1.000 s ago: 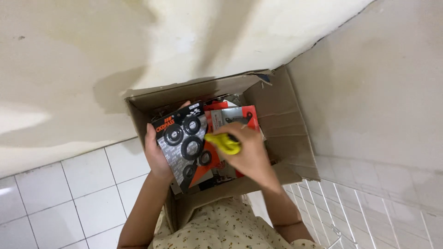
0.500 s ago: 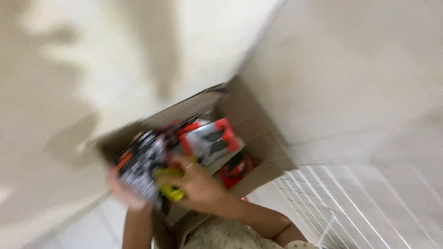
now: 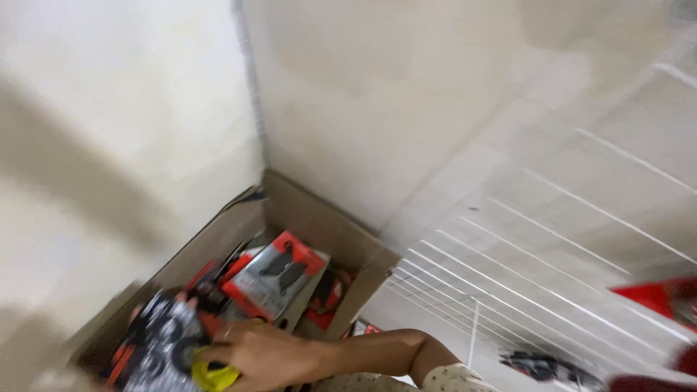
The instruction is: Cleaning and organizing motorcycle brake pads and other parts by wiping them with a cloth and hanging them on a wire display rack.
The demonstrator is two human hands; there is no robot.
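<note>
Right hand (image 3: 265, 353) clasping a small yellow object (image 3: 215, 376) over an open cardboard box (image 3: 312, 221) in the wall corner, black blister pack of round parts (image 3: 163, 345) just left of it, red-and-grey carded pack (image 3: 279, 274) above the knuckles, left hand hidden, red blurred package (image 3: 657, 297) far right.

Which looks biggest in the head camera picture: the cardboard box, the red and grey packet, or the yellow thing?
1. Cardboard box, clearly largest.
2. Red and grey packet, lying inside it.
3. Yellow thing, smallest, though the right hand hides part of it.
</note>
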